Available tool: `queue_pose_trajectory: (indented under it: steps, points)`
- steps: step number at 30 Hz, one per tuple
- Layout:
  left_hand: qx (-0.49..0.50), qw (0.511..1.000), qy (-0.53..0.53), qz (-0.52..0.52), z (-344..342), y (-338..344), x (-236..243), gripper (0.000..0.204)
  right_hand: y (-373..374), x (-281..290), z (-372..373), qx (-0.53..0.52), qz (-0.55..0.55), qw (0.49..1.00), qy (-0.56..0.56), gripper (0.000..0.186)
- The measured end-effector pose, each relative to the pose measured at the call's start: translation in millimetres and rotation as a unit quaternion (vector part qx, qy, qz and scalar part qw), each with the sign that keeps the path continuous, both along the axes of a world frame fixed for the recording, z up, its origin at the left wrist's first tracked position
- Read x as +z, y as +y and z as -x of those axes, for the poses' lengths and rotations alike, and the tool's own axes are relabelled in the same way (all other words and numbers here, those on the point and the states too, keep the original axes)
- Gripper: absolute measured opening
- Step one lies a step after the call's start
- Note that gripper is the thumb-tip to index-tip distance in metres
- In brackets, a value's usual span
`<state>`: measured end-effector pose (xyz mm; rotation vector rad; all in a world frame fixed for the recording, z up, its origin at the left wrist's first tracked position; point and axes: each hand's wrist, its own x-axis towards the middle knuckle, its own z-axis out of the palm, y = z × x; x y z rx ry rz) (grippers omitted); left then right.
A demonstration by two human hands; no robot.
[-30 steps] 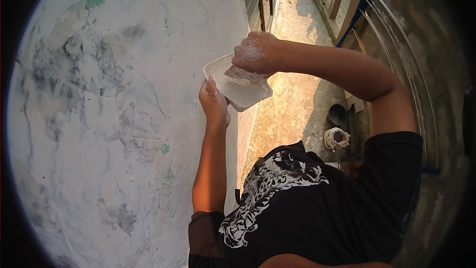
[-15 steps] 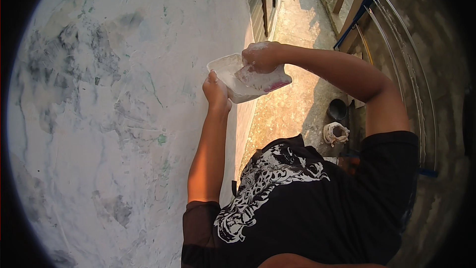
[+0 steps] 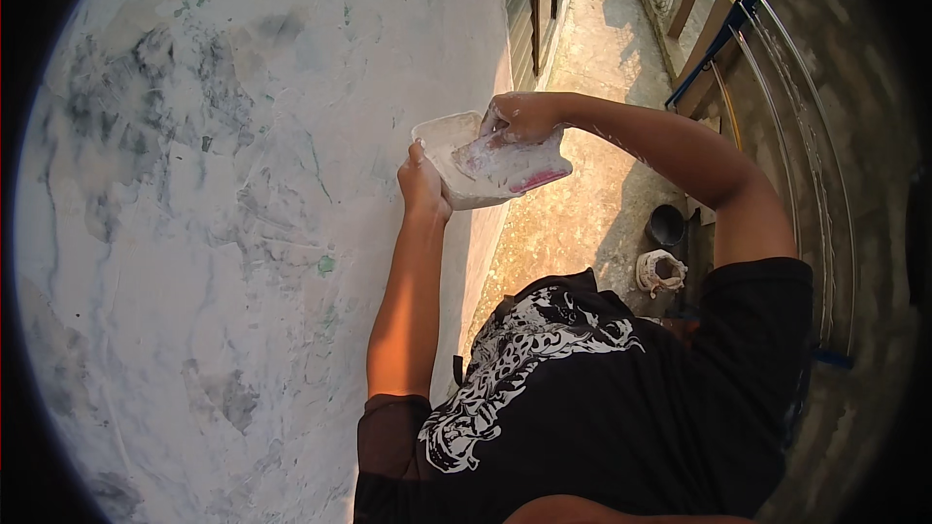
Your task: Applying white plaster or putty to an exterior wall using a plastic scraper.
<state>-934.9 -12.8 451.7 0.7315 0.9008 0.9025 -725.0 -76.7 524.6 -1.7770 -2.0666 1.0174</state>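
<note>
My left hand is closed around the near left side of a whitish rectangular plastic tub, its thumb over the rim. White paste coats the inside of the tub. In my right hand is a wide, flat putty spreader, smeared white with a pinkish-red patch near one corner. The spreader's left end lies inside the tub, and its right end sticks out past the tub's right side. White smears mark my right fingers and forearm.
Close on the left stands a wall with patchy white plaster, grey stains and green spots. A sunlit concrete walkway runs ahead. A black bucket and an open whitish sack sit at right, near metal rails.
The spreader has shifted slightly within the tub, and more of its face shows. My right wrist has turned a little. The surroundings have slid slightly right and down in the view.
</note>
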Motion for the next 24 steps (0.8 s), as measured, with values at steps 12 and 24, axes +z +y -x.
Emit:
queue_pose_trajectory:
  steps: [12,24]
  points:
    - [0.005,0.999,0.032,-0.042,4,-11,11,0.045,-10,-13,23,-0.038,-0.087,0.995,0.037,0.035]
    - [0.024,0.995,-0.020,-0.091,19,-4,12,0.042,-17,7,31,-0.129,0.013,0.970,0.204,0.029]
